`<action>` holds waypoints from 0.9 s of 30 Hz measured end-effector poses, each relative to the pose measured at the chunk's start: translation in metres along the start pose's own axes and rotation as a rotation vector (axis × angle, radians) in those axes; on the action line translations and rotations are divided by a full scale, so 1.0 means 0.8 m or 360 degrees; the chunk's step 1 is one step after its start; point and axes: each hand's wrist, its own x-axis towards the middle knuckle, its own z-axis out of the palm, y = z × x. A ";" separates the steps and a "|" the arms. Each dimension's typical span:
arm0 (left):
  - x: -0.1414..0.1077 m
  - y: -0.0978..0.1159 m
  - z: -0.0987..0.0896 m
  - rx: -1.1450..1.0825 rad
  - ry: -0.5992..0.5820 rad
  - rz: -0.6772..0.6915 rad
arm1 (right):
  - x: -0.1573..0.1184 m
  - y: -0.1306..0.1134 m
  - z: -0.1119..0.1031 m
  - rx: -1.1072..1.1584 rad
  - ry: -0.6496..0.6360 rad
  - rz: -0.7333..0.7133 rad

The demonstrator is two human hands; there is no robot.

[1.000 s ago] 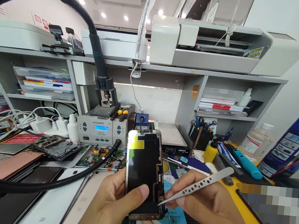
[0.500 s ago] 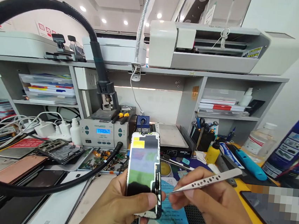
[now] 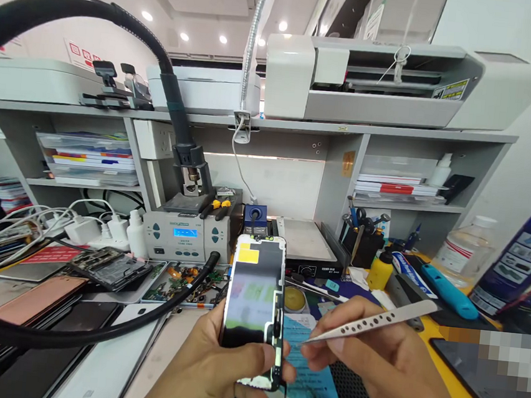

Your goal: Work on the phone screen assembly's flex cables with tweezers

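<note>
A phone screen assembly (image 3: 254, 292), its reflective back showing with a yellow patch near the top, is held upright in my left hand (image 3: 226, 364), the thumb lying across its lower part. A thin dark strip hangs at its lower right corner. My right hand (image 3: 363, 352) pinches metal tweezers (image 3: 376, 322) with a row of holes. Their tip points left, a little to the right of the screen assembly and apart from it. Below both hands lies a blue sheet (image 3: 312, 372).
Hot-air station (image 3: 187, 236) with a black hose (image 3: 139, 337) looping across the left. Phones (image 3: 90, 363) lie at the lower left. Behind are a tray of circuit boards (image 3: 168, 283) and a heating plate (image 3: 306, 240). Bottles (image 3: 462, 249) and a tablet (image 3: 477, 382) are at the right.
The tweezers and my right hand have moved slightly right, away from the screen assembly. My left fingers have shifted beneath it, and the thin dark strip now shows at its lower corner.
</note>
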 end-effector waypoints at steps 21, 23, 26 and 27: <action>-0.004 0.010 0.004 0.0092 -0.0175 -0.0095 | -0.006 -0.005 0.017 -0.0124 -0.0053 0.0070; -0.004 0.010 0.003 0.0096 -0.0171 -0.0093 | -0.006 -0.007 0.019 -0.0122 -0.0037 0.0088; -0.004 0.009 0.002 0.0080 -0.0169 -0.0099 | -0.006 -0.008 0.022 -0.0129 -0.0013 0.0088; -0.005 0.008 0.002 0.0073 -0.0169 -0.0103 | -0.006 -0.009 0.022 -0.0133 -0.0013 0.0081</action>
